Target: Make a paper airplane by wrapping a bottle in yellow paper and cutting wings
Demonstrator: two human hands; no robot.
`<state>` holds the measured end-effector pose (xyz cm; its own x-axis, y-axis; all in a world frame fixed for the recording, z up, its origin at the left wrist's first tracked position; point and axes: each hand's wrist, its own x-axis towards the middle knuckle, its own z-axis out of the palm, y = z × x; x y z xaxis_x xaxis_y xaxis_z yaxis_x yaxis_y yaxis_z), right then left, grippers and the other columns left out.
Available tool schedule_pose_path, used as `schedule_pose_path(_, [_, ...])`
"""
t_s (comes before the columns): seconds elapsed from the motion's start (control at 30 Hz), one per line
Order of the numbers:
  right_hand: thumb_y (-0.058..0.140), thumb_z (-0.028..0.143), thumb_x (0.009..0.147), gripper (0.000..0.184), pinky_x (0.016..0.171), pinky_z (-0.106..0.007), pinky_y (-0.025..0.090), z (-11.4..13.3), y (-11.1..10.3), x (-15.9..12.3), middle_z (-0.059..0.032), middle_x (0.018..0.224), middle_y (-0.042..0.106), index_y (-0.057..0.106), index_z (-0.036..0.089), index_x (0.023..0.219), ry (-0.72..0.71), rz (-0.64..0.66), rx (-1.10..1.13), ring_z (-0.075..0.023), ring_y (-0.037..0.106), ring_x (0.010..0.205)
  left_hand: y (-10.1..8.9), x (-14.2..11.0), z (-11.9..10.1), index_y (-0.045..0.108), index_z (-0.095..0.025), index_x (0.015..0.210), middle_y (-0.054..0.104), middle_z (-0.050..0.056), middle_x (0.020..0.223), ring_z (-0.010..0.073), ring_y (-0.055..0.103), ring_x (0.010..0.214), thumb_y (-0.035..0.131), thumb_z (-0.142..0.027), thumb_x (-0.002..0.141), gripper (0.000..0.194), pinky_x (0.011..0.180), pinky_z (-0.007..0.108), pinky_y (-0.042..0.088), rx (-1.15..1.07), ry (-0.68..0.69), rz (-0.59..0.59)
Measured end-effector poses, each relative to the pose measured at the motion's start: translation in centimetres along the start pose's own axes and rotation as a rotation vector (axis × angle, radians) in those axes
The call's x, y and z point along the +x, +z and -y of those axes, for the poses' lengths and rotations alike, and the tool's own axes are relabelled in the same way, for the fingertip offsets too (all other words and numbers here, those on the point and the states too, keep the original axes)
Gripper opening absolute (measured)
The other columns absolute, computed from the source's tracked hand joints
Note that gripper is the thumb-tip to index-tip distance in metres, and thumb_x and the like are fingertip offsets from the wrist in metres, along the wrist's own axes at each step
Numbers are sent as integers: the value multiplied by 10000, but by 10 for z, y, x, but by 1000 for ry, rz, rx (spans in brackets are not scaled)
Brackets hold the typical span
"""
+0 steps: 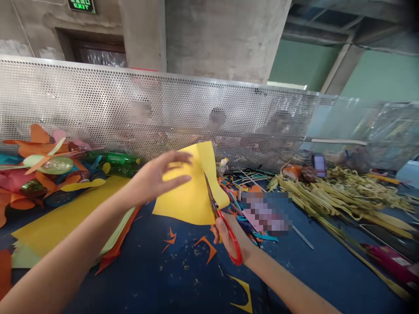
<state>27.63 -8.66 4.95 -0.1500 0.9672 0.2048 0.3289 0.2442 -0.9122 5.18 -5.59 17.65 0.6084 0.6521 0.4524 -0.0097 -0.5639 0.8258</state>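
Note:
My left hand point(156, 176) holds up a yellow sheet of paper point(193, 192) by its left edge, thumb behind and fingers in front of it. My right hand point(231, 237) grips red-handled scissors point(222, 220), and their blades are partway into the sheet's right side, pointing up. Both hands hover above a dark blue table point(183, 279).
Stacked yellow, green and orange sheets point(62, 218) lie at left, beside a heap of coloured cut-outs and green bottles point(111, 161). Orange and yellow scraps point(206, 246) dot the table. Pale yellow strips point(343, 192) pile at right. A perforated metal screen point(163, 113) runs along the back.

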Motion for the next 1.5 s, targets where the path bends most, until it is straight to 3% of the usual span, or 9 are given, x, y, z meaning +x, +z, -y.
schedule_pose_path(0.03, [306,683,846,514,488,-246,423,3,0,-1,11,630,411,403,217,653,-45,36,-45,-134,487,513,-8,11,-2,681,-214,1034,673,45,1098,214,589,1088,708,-132,701,344,950,287,435,13,87,-201])
schedule_pose_path(0.1, [276,662,867,519,488,-245,419,13,0,-4,3,634,427,446,212,674,-156,116,-141,-136,483,513,-24,29,0,648,-206,1095,593,18,1244,212,428,1275,760,-52,596,534,1046,249,323,40,97,-356])
schedule_pose_path(0.27, [266,654,876,587,545,-250,456,33,0,-8,-52,717,551,610,180,859,-282,209,-192,-179,550,636,-42,42,12,649,-193,1041,678,40,983,255,603,1037,780,-233,631,432,871,302,481,286,-20,-248])
schedule_pose_path(0.43, [274,628,889,582,525,-245,469,30,3,-7,-65,790,575,606,160,985,-318,257,-155,-151,539,584,-43,28,10,498,-267,1236,676,-5,858,159,643,722,666,-354,770,503,599,231,522,419,26,-130])
schedule_pose_path(0.7, [209,661,887,627,688,-317,511,52,10,-20,-106,865,606,565,173,1053,-269,252,-195,-204,625,738,-68,5,1,672,-240,1024,693,1,1018,148,636,900,632,-333,811,236,800,208,504,608,214,-173])
schedule_pose_path(0.9, [263,554,933,544,985,-365,390,97,-3,-16,-126,1015,649,564,195,1211,-308,432,-370,-225,595,969,-78,-13,-13,731,-230,929,733,3,929,141,668,841,688,-280,774,168,755,172,525,499,257,-283])
schedule_pose_path(1.1, [302,683,856,687,982,-372,413,131,-14,-19,-109,1108,635,442,225,1349,-400,507,-308,-254,593,1018,-76,-28,-24,739,-245,904,737,-10,890,129,679,744,716,-268,750,158,579,129,526,297,219,-435])
schedule_pose_path(1.33, [263,541,935,525,890,-363,472,124,-21,-19,-104,975,665,593,201,1163,-306,436,-527,-228,614,900,-86,1,7,699,-223,1031,730,24,954,142,683,745,681,-310,782,265,614,181,552,164,-5,-115])
schedule_pose_path(1.5, [225,504,953,482,793,-302,513,110,-26,-10,-63,864,667,595,197,985,-287,397,-568,-193,623,803,-92,8,23,681,-249,1087,679,30,1141,184,652,977,707,-260,761,327,784,221,541,187,70,-35])
